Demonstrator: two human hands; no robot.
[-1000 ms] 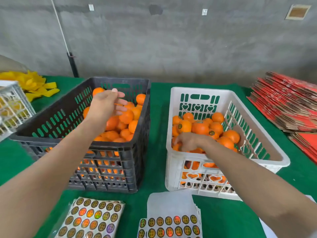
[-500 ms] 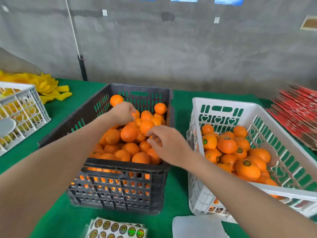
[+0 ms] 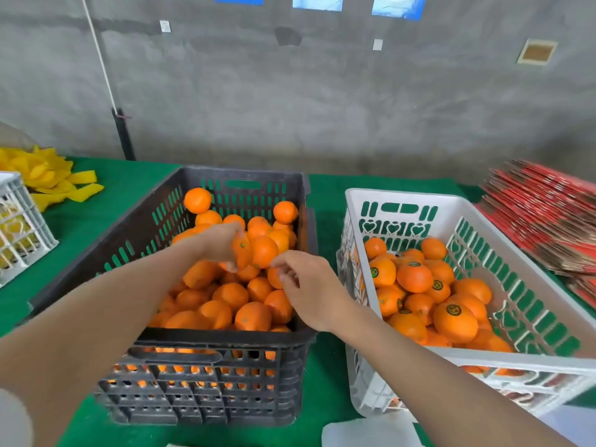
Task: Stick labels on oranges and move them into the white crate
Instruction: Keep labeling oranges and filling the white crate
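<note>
Left hand (image 3: 219, 241) is over the black crate (image 3: 225, 341), centre frame, fingers and thumb curled round an orange (image 3: 244, 254) held just above the loose pile. Right hand (image 3: 309, 291) is beside it, fingers bent, fingertips (image 3: 278, 262) at the next orange's lower edge. Can't tell if it pinches anything. White crate (image 3: 451, 201) is at right of frame, just beside the black one, part full of labelled oranges (image 3: 454, 321). Both are on a green table (image 3: 325, 375). Red cartons (image 3: 541, 214) are stacked far right, a yellow pile (image 3: 48, 175) far left.
</note>
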